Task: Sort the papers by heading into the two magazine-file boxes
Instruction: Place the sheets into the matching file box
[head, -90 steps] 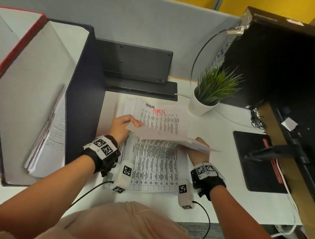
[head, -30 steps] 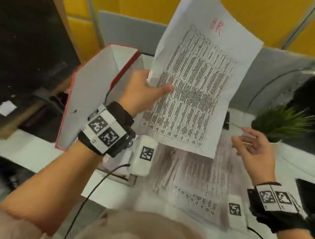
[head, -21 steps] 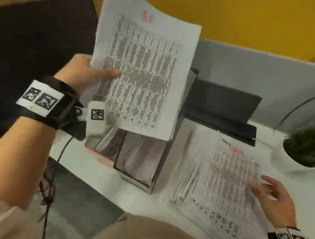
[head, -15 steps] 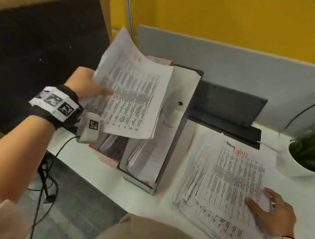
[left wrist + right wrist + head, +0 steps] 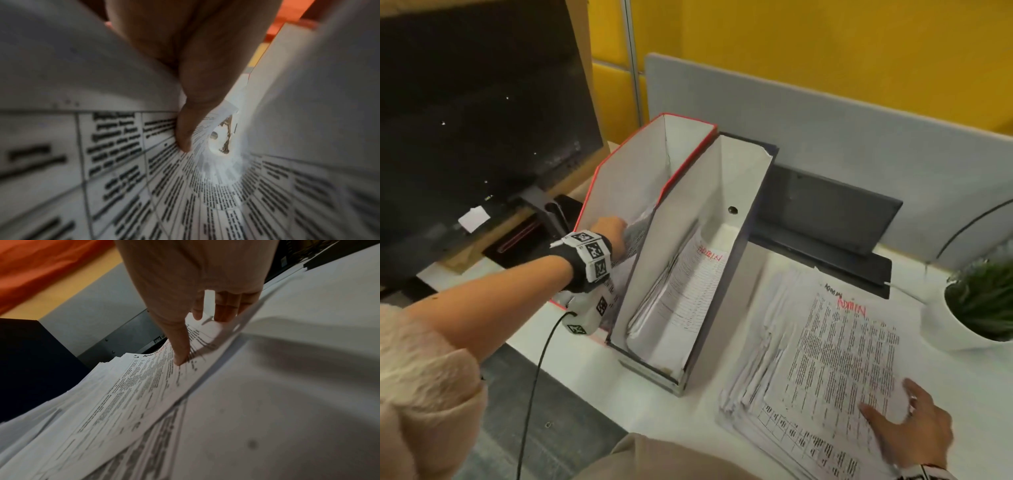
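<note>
Papers (image 5: 835, 359) wait under her flat right hand (image 5: 907, 428), steadying them; her left hand (image 5: 609, 229) pinches a sheet (image 5: 635, 233) down into the red-edged magazine file (image 5: 633, 178).

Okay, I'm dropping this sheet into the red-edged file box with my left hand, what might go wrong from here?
1. The sheet is curled around the left hand inside the red-edged box; it may crease or jam against papers already there.
2. The stack on the desk is fanned unevenly; the right hand at its corner could push loose sheets askew.
3. The top sheet reads ADMIN, like the paper in the dark box alongside; the boxes touch, so misfiling is easy.
</note>
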A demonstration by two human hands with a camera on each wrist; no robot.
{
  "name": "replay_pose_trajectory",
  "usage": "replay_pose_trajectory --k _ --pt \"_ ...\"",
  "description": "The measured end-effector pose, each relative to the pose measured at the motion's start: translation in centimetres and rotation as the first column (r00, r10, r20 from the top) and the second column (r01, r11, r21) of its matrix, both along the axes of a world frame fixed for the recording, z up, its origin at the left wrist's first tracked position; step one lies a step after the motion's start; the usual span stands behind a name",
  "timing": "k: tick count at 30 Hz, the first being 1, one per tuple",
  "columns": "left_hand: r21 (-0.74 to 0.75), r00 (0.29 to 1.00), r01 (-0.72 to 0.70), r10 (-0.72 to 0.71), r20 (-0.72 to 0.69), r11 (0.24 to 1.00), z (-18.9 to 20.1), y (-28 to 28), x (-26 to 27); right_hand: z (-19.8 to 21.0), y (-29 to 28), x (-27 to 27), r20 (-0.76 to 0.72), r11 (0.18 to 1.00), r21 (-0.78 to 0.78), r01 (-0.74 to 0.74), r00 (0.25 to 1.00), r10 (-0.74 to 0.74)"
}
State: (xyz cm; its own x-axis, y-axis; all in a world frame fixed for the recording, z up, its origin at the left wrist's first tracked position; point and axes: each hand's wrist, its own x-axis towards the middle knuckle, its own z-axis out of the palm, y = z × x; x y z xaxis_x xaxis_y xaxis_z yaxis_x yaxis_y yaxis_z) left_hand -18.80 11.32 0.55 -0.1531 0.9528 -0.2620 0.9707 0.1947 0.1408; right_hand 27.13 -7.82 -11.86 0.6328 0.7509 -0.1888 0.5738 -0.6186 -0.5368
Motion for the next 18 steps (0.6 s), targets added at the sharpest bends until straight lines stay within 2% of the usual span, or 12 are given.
replay_pose_trajectory --k 5,9,11,13,15,18 --pt "-0.058 0.998 0.025 -0.028 -0.06 0.998 -0.7 -0.1 -0.8 0.2 -0.1 -0.2 -0.019 1.0 0.006 0.001 1.0 -0.001" --pt "0.002 0.999 0.004 -0.004 -0.035 1.0 -0.1 -0.1 -1.2 0.1 -0.1 -0.1 -0.013 1.0 0.012 -0.008 1.0 0.009" --pt "0.104 0.991 -0.073 0.06 0.119 0.992 1.3 0.1 -1.0 0.0 -0.1 -0.2 -0.013 1.0 0.001 -0.013 1.0 0.013" --pt "0.219 0.944 -0.155 0.079 0.319 0.963 3.6 0.2 -0.3 0.0 -0.1 -0.2 -0.003 1.0 -0.007 -0.016 1.0 0.016" --pt "0.354 0.903 -0.179 0.01 0.429 0.918 6.3 0.0 1.3 0.1 -0.1 -0.2 0.008 1.0 -0.011 -0.015 1.0 0.015" --pt "0.567 0.851 -0.141 -0.193 0.489 0.812 10.0 -1.0 5.6 0.4 -0.1 -0.4 0.011 0.999 -0.038 -0.013 1.0 0.013"
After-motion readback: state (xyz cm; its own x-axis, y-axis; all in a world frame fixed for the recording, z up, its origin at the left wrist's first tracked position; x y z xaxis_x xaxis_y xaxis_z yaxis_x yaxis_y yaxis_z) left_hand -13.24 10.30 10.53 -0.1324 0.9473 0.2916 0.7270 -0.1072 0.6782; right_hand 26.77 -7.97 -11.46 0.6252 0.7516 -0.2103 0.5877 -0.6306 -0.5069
